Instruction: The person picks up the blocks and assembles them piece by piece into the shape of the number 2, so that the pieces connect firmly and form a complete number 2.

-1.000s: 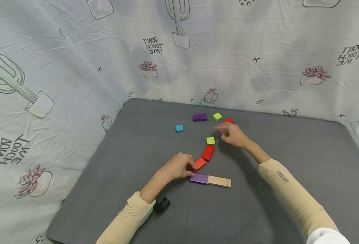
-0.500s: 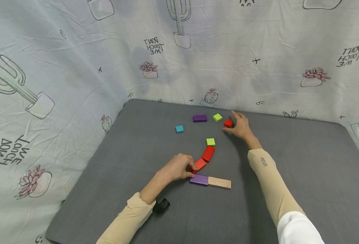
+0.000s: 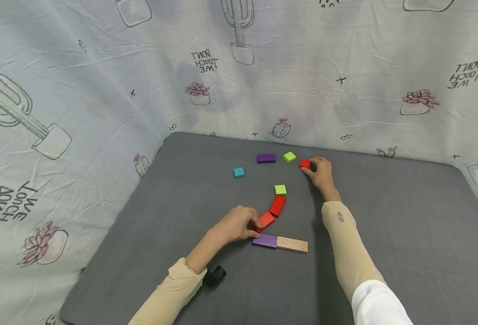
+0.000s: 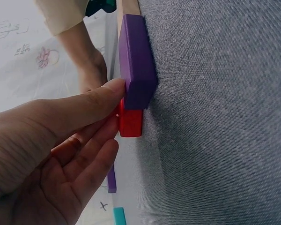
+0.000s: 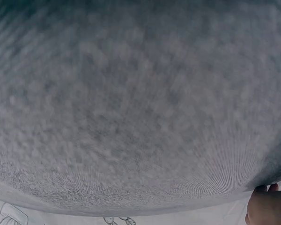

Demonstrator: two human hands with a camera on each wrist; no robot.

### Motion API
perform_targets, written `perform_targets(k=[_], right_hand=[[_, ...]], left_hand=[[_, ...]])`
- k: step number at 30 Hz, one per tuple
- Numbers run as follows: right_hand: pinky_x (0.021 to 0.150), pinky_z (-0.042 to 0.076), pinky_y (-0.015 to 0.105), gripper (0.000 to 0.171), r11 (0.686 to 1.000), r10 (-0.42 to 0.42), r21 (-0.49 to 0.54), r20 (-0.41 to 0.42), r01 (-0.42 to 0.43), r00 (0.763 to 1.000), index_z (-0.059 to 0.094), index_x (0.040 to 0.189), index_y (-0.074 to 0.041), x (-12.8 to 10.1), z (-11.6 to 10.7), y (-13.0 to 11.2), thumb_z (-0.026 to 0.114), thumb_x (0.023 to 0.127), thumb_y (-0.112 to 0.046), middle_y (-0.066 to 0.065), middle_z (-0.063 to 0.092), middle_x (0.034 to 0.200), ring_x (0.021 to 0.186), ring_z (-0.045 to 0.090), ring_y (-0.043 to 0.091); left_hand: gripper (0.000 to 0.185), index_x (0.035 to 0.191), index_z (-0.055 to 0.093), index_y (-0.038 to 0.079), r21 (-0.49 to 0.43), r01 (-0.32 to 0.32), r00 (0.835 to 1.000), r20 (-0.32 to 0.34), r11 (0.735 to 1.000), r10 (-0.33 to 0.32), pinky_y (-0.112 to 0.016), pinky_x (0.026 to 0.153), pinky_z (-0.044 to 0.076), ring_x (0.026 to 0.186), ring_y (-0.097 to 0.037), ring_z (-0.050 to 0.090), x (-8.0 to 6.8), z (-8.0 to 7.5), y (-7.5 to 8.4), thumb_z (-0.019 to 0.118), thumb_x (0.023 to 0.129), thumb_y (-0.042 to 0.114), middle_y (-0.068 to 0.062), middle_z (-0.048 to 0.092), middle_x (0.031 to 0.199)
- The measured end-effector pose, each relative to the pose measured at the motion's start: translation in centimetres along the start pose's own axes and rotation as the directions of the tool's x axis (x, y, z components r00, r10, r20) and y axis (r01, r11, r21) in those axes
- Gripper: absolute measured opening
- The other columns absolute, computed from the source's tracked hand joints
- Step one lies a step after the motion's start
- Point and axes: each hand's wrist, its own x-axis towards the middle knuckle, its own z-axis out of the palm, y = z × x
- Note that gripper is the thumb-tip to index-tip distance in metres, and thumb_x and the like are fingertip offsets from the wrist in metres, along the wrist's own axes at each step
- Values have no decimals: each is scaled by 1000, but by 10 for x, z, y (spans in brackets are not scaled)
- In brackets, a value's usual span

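Right grip pinches a small red block; left grip touches the laid five-block line, I can't tell if pinching. Three blocks lie loose.

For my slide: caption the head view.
Left hand touching purple rectangular block; right hand pinching small red block.

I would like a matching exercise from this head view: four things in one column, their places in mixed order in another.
1. Blue block
2. Wooden block
3. Right hand
4. Nearer green block

A. At the farthest red block
B. Beyond the two nearer red blocks
C. Left of the far purple block
D. End to end with the near purple block

Pairs: 1-C, 2-D, 3-A, 4-B
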Motion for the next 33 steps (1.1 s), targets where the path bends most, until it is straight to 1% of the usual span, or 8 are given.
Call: perform_targets(k=[3, 4, 8, 13, 17, 22, 27, 33], right_hand=[[104, 30, 53, 45, 999, 45, 5, -21, -45, 999, 65, 106, 12, -4, -5, -6, 74, 85, -27, 30, 61, 110, 111, 52, 43], [101, 32, 56, 41, 997, 76, 2, -8, -76, 997, 64, 106, 14, -5, -11, -15, 74, 85, -19, 32, 61, 109, 108, 53, 46], [92, 38, 55, 37, 994, 108, -4, -61, -109, 992, 64, 105, 15, -4, -19, -22, 75, 84, -14, 33, 62, 101, 97, 57, 45], [88, 46, 50, 37, 995, 88, 53, -143, -81, 986, 68, 103, 13, 5, -27, -29, 79, 80, -14, 29, 67, 97, 91, 65, 41], [82, 51, 48, 37, 994, 74, 87, -170, -60, 983, 70, 101, 11, 11, -30, -34, 82, 76, -14, 26, 69, 95, 89, 67, 39], [83, 52, 44, 36, 989, 79, 132, -130, -62, 988, 70, 100, 11, 10, -32, -43, 82, 75, -12, 26, 69, 96, 92, 67, 38], [83, 52, 42, 34, 983, 23, 185, -85, -7, 996, 70, 99, 12, 7, -30, -54, 82, 75, -8, 27, 68, 98, 93, 65, 38], [82, 53, 39, 32, 969, -38, 240, -66, 53, 997, 71, 98, 11, 5, -28, -69, 83, 73, -6, 24, 68, 96, 93, 66, 36]], left_hand=[[20, 94, 78, 9, 2, -4, 1000, -2, 1000, 4, -27, 79, 51, 85, -12, 62, 1, 1, -1, 83, 74, 11, 1, 67, 90], [20, 94, 78, 9, 1, -7, 1000, -2, 1000, 7, -27, 79, 51, 85, -12, 62, 1, 2, -1, 83, 74, 11, 1, 67, 91], [21, 94, 78, 9, 0, -8, 1000, -1, 1000, 8, -27, 79, 52, 86, -12, 62, 1, 2, -1, 83, 74, 12, 1, 68, 91], [21, 95, 78, 9, -5, -1, 1000, 1, 1000, 1, -27, 79, 52, 85, -12, 62, 1, 1, -2, 83, 75, 12, 1, 68, 92], [21, 95, 78, 9, -1, -2, 1000, -2, 1000, 2, -27, 78, 52, 84, -12, 62, 1, 0, -3, 83, 75, 12, 1, 68, 91], [21, 95, 78, 10, 7, 2, 1000, 5, 1000, -2, -28, 79, 52, 85, -11, 62, 2, 1, -4, 83, 75, 12, 2, 68, 91], [20, 95, 78, 10, 14, 1, 1000, 4, 1000, -2, -27, 78, 51, 84, -10, 61, 3, 1, -4, 83, 75, 13, 3, 67, 91], [22, 94, 78, 9, 12, -1, 1000, -11, 1000, 1, -26, 75, 50, 82, -11, 61, 3, 2, -3, 84, 73, 12, 2, 67, 88]])
